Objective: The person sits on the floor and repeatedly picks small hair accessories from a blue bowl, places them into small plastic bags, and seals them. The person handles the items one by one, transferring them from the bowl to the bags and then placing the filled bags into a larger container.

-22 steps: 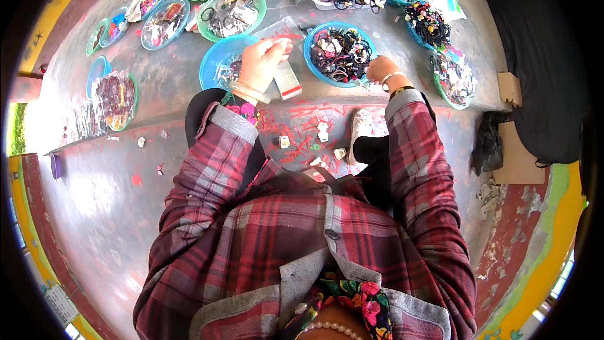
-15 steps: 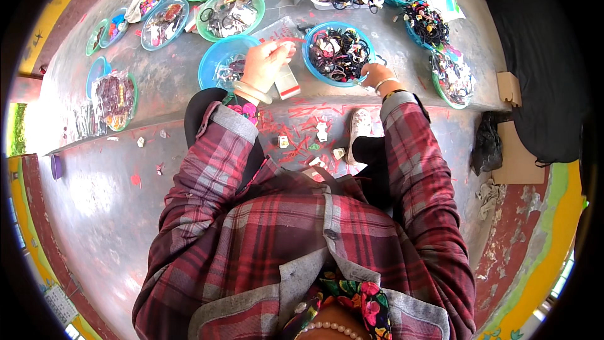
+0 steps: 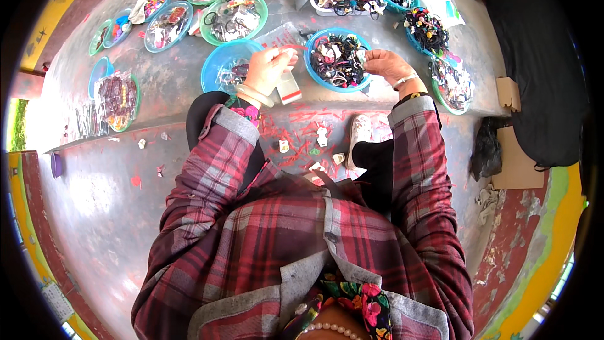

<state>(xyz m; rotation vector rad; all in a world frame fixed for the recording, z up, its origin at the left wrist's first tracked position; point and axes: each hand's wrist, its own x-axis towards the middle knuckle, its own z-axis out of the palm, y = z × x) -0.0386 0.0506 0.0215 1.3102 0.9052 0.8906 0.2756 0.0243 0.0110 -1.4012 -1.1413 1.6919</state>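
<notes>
Right hand [image 3: 385, 63] shifted from the blue bowl's [image 3: 314, 75] far rim to its near edge, fingers now pinched on a small dark band; left hand [image 3: 267, 69] clamped on a clear packet [image 3: 286, 85] with red strip, just beside those fingertips, ready for filling

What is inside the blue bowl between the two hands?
The blue bowl holds a heap of small hair ties, mostly dark with some coloured ones. The right hand reaches over its rim. The bottom of the bowl is covered by the heap.
</notes>
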